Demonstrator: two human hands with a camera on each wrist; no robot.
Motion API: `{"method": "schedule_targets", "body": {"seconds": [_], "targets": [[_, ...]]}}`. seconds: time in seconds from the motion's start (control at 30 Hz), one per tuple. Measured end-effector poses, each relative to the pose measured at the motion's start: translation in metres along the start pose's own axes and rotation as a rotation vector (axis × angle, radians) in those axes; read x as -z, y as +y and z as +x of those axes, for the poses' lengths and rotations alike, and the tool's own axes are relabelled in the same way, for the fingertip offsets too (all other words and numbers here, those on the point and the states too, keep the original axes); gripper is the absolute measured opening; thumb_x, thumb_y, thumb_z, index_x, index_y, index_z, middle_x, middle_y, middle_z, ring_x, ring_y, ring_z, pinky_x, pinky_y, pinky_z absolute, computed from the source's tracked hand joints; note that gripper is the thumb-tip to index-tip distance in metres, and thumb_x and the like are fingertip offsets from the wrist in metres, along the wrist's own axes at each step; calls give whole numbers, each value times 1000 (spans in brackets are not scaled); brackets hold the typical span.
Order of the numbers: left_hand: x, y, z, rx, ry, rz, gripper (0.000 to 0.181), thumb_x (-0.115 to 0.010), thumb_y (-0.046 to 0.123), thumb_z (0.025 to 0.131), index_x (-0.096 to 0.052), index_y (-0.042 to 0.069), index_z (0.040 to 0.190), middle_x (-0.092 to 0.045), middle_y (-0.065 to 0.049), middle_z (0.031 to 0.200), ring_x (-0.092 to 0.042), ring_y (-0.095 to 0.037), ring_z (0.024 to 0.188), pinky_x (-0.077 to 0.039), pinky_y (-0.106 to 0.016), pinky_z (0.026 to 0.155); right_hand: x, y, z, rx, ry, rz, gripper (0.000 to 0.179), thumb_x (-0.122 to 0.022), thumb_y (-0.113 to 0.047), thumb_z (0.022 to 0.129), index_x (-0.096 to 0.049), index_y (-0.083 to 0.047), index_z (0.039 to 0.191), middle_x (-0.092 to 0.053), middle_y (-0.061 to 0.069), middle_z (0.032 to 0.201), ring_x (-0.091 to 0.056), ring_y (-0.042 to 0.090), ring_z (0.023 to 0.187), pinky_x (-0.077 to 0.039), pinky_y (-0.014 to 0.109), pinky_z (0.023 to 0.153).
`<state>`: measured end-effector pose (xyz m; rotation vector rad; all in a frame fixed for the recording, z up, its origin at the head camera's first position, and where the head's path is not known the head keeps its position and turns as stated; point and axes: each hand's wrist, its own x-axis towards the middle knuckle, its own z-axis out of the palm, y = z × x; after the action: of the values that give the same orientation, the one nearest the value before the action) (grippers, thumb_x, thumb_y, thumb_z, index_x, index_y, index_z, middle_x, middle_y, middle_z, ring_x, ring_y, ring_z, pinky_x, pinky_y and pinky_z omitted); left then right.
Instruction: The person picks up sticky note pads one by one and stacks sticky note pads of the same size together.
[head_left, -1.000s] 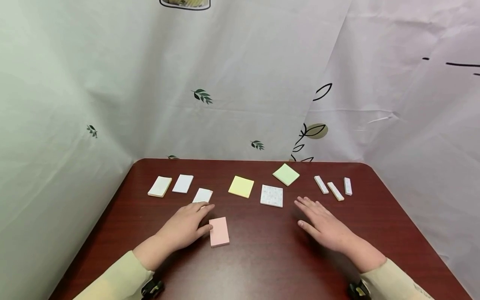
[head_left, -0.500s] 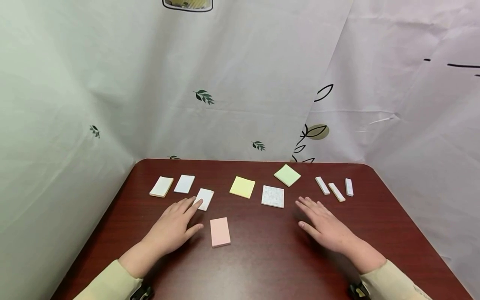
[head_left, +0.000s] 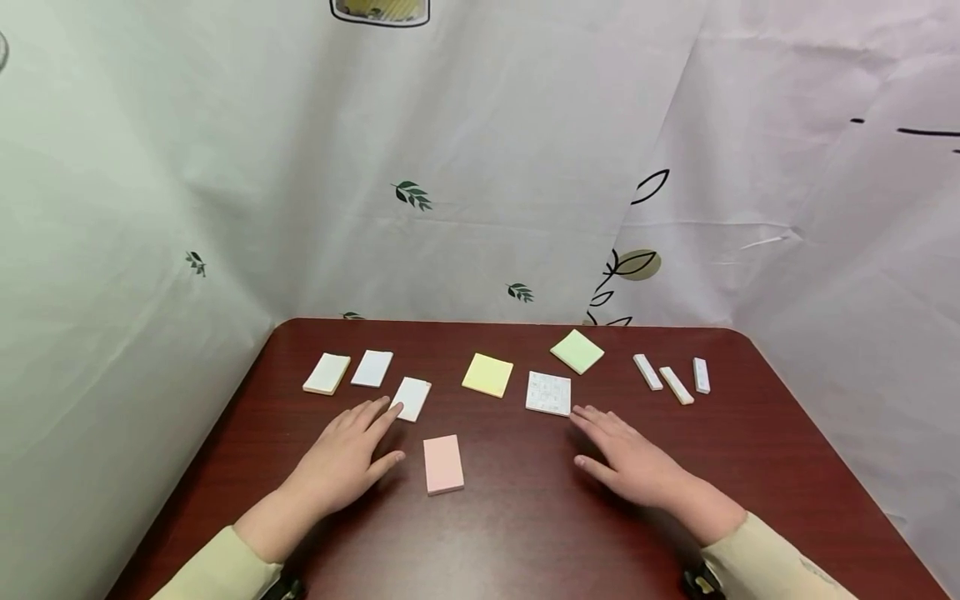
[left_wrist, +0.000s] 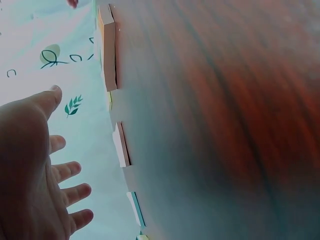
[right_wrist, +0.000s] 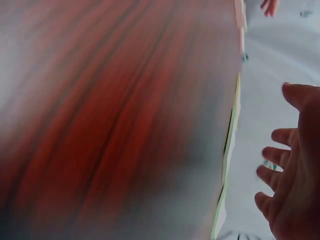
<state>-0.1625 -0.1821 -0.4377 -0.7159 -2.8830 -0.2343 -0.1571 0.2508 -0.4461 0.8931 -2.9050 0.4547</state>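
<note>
My left hand (head_left: 341,458) hovers palm down with fingers extended and holds nothing. Its fingertips overlap the near edge of a small white notepad (head_left: 412,399) in the head view. The left wrist view shows those fingers apart from the tabletop. Right of the left thumb lies a pink sticky-note pad (head_left: 443,464), seen edge-on in the left wrist view as a thick block (left_wrist: 107,50). My right hand (head_left: 633,458), also empty with straight fingers, has its fingertips beside the lower right corner of a white square pad with faint printing (head_left: 549,393). Whether they touch it, I cannot tell.
Two more white pads, a cream one (head_left: 327,373) and a plain one (head_left: 372,367), lie at the back left. A yellow pad (head_left: 488,375) and a green pad (head_left: 577,351) lie mid-back. Three narrow white strips, one here (head_left: 677,386), lie back right. Fabric (head_left: 480,208) hangs behind the table.
My left hand has drawn left, away from the pink pad, uncovering more of the white notepad. My right hand has shifted left towards the printed square pad. The pads stay put.
</note>
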Motion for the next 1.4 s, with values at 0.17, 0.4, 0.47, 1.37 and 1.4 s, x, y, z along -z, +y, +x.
{"method": "schedule_targets", "body": {"seconds": [0.17,0.4,0.47,1.37,1.4], "targets": [[3,-2,-6,20,-4,5,69,-64,46,94,-43,11,150,-44,-16,149,-42,-41,135,-33,-58,108,-9,-25,24,37,-88,25,65,-65,-41,95,-47,-6,146,-48,11,146,-43,28,137,-34,48,111],[4,-3,-13,38,-2,7,68,-65,45,94,-44,12,149,-44,-16,149,-43,-41,134,-33,-58,107,-28,-64,61,127,-182,23,65,-63,-46,94,-49,-7,144,-51,7,140,-48,21,130,-39,43,107],[3,-3,-13,38,-4,5,68,-64,46,94,-45,12,149,-44,-16,149,-43,-41,134,-33,-58,107,-33,-72,70,137,-193,8,65,-62,-47,94,-50,-7,144,-51,6,139,-48,21,129,-39,42,106],[3,-3,-14,48,-13,2,67,-63,46,94,-45,11,148,-44,-16,148,-43,-40,134,-33,-59,107,-48,-102,115,145,-284,-88,75,-67,-60,86,-50,-20,147,-52,3,134,-48,19,116,-42,37,100],[3,-3,-13,47,-12,3,67,-63,46,94,-45,11,148,-44,-16,148,-43,-40,134,-33,-59,107,-48,-102,116,139,-286,-88,75,-67,-60,86,-50,-19,146,-52,3,134,-49,19,116,-42,37,99]]}}
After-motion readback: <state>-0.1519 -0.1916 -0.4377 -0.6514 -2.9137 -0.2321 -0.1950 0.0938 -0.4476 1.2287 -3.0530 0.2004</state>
